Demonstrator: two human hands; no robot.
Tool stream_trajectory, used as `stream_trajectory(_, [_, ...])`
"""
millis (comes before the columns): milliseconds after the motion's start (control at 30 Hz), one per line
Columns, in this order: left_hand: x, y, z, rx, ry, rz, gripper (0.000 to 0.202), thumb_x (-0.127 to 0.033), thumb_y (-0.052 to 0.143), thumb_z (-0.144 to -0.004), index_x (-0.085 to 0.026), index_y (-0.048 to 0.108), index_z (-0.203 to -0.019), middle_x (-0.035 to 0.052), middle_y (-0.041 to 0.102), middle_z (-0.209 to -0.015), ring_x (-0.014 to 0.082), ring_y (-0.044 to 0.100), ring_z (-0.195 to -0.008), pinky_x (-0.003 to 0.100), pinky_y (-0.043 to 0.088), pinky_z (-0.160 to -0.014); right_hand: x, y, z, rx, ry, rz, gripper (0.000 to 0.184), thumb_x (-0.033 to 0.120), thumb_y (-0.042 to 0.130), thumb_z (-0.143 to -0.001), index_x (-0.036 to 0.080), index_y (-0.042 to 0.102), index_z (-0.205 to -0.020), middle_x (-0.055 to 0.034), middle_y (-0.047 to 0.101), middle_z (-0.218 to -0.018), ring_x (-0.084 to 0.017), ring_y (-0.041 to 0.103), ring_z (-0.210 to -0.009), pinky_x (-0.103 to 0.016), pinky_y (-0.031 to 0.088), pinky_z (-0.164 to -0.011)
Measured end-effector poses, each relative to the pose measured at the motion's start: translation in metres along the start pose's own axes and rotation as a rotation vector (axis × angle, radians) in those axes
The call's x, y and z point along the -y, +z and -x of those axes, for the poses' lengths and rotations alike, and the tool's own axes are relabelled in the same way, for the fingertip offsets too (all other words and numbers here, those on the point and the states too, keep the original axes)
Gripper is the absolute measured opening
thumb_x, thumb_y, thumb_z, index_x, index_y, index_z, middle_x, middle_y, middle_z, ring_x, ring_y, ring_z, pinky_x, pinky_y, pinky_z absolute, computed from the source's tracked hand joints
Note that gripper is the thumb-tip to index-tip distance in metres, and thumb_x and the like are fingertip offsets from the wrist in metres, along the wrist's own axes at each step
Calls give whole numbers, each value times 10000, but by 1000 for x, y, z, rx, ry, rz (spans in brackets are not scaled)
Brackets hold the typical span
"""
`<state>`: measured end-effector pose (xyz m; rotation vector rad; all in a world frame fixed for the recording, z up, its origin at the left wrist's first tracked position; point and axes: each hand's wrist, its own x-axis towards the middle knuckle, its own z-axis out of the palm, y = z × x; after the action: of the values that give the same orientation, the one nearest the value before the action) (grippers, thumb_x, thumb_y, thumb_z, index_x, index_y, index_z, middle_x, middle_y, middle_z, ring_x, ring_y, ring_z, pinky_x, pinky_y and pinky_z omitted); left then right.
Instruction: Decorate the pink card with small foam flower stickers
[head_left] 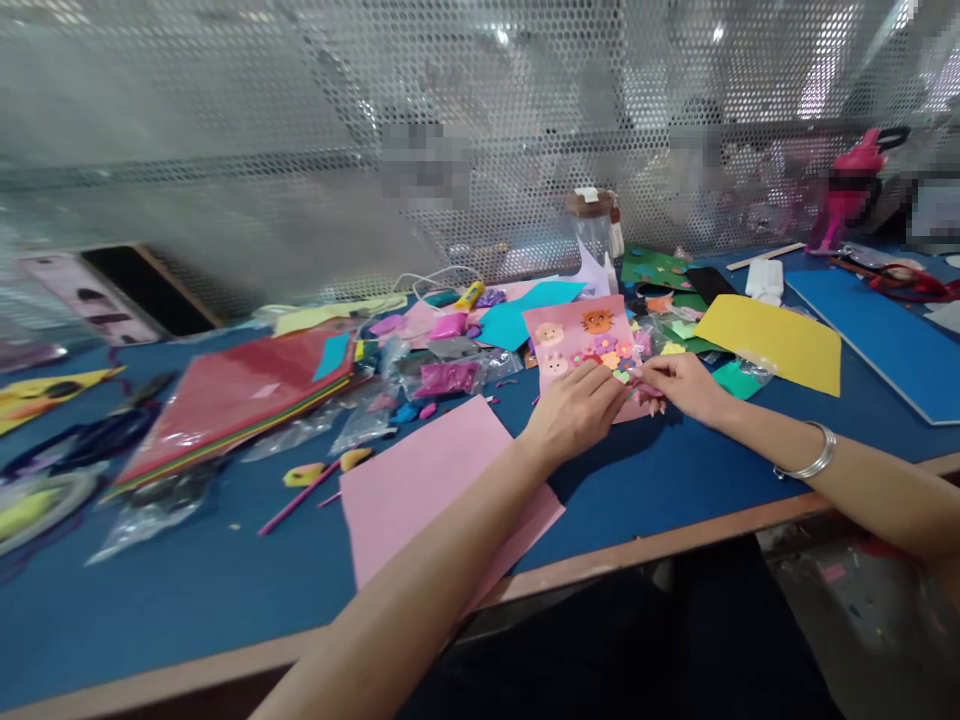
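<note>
A pink sheet [574,320] carries an orange cat face, paler animal faces and a cluster of colourful flowers and hearts. My left hand [577,408] is closed at its lower part, with curled fingers hiding some of it. My right hand [681,385] pinches at the sheet's right edge, close to the left fingertips; whatever lies between thumb and finger is too small to make out. A silver bangle [814,452] circles my right wrist. Under my left forearm lie plain pink sheets [427,480].
Coloured sheets in a clear sleeve [240,400] lie left, near a purple pencil [300,497]. Small plastic bags and foam scraps crowd the middle. A yellow sheet [780,340] and blue board [885,335] lie right. Behind stand a lidded jar [592,225] and pink bottle [847,195].
</note>
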<state>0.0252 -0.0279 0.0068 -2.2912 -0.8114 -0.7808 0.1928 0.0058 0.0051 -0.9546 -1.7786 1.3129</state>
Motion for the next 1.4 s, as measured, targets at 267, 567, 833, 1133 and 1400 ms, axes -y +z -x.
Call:
stream_trajectory(267, [23, 6, 15, -133, -196, 113, 172, -194, 432, -849, -136, 594, -847, 49, 593, -718, 121, 533, -661, 217, 438, -607, -3, -10, -5, -229, 91, -51, 145, 238, 485, -794, 155, 539, -688, 32, 450, -446, -72, 428, -410, -220, 352, -432])
stream_trajectory(567, [25, 10, 15, -61, -267, 107, 300, -155, 347, -854, -99, 531, -1084, 100, 559, -841, 156, 538, -794, 273, 472, -693, 0, -2, -3, -179, 127, -61, 154, 193, 474, -795, 200, 417, -652, 34, 458, -424, -90, 435, -397, -240, 363, -431])
stream_trajectory(833, [29, 8, 19, -77, -213, 166, 222, -279, 465, -840, -133, 627, -796, 52, 636, -695, 115, 590, -627, 190, 455, -570, 1, -5, -4, -157, 117, -110, 237, 210, 453, -804, 195, 384, -578, 31, 444, -439, -85, 444, -357, -238, 358, -394])
stream_trajectory(1133, [25, 13, 20, 25, -366, 128, 303, -186, 333, -866, -90, 578, -1017, 82, 588, -761, 138, 570, -675, 223, 464, -590, -2, -4, 2, -57, 55, -3, 199, 254, 441, -814, 191, 415, -627, 62, 401, -434, -53, 389, -313, -204, 315, -341])
stream_trajectory(1400, [24, 15, 21, -113, -448, 281, 252, -143, 369, -847, -139, 560, -1012, 76, 617, -903, 130, 592, -831, 229, 492, -718, -3, -4, 10, 72, 97, 128, 237, 359, 431, -797, 163, 492, -679, 62, 402, -446, -55, 396, -313, -186, 300, -333])
